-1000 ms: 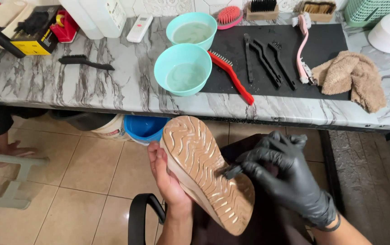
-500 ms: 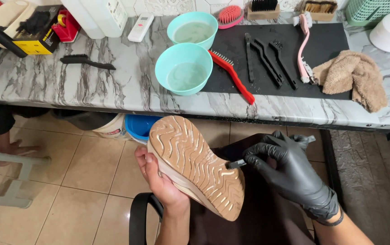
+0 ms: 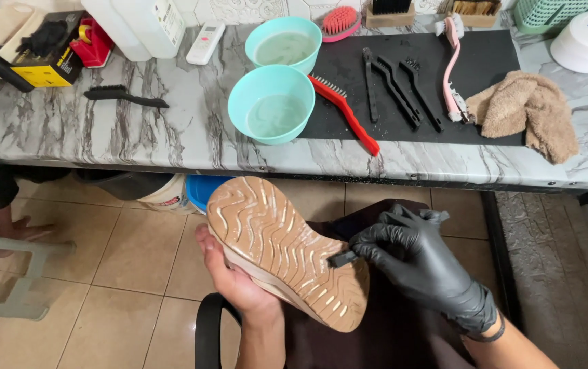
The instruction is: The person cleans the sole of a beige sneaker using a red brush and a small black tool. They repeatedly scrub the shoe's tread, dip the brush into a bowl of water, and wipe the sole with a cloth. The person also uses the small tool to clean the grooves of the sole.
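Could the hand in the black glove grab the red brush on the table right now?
Probably not right away: the right hand is pinching a small dark tool against the shoe sole. The red brush lies uncovered on the black mat.

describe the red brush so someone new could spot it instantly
Look at the marble counter, then the black mat on it. The red brush lies diagonally over the mat's left edge, beside the nearer teal bowl: the only long, red-handled one; its neighbours are black or pink.
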